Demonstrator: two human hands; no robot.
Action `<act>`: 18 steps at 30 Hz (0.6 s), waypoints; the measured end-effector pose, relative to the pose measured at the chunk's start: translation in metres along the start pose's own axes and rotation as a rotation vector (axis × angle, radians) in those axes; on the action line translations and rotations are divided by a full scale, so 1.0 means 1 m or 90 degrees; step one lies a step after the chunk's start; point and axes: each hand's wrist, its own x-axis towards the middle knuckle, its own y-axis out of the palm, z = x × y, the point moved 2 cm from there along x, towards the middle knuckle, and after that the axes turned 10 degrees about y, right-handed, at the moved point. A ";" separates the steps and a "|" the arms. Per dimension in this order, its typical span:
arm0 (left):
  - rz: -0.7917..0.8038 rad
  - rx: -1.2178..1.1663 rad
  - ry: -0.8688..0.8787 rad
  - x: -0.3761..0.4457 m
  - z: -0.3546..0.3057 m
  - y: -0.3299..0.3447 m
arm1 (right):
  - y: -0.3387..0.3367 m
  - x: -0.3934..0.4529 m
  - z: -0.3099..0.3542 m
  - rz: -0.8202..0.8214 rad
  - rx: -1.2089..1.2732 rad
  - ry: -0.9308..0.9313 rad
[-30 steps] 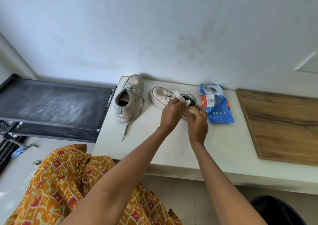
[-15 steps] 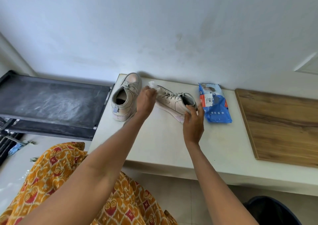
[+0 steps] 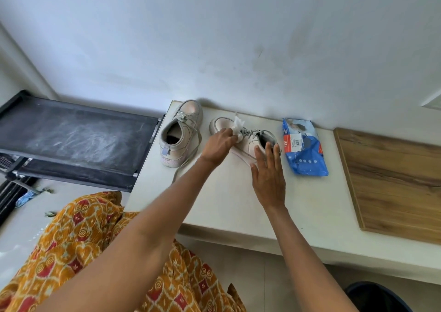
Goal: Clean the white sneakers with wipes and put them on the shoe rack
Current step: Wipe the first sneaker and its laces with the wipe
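Observation:
Two white sneakers sit on a white ledge (image 3: 226, 204) against the wall. The left sneaker (image 3: 180, 132) stands upright, its lace trailing toward me. The right sneaker (image 3: 248, 142) lies tipped toward me, toe to the left. My left hand (image 3: 218, 145) holds a crumpled white wipe (image 3: 238, 128) against that shoe's laces and tongue. My right hand (image 3: 268, 175) has straight fingers pressed against the shoe's heel and side. A blue pack of wipes (image 3: 304, 148) lies just right of the shoe. The black shoe rack (image 3: 71, 137) stands left of the ledge.
A wooden board (image 3: 393, 178) covers the ledge's right part. Orange patterned cloth (image 3: 83, 252) covers my lap at the bottom left. A dark round object (image 3: 379, 297) sits on the floor at the bottom right. The white wall rises directly behind the shoes.
My left hand moved the wipe from the shoe's collar out to the toe, then back to the laces. My right hand's fingers straightened against the heel. The shoe tipped toward me.

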 end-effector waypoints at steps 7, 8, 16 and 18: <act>0.037 0.087 -0.189 0.017 0.029 -0.007 | -0.002 0.005 0.015 0.005 0.014 0.021; 0.025 0.082 -0.244 0.016 0.036 -0.010 | -0.001 0.005 0.014 0.003 0.012 0.014; -0.043 -0.106 -0.065 0.017 0.011 0.013 | 0.004 0.005 0.017 -0.009 0.032 0.040; -0.054 -0.054 -0.024 0.011 0.012 0.019 | 0.004 0.006 0.014 -0.010 0.025 0.030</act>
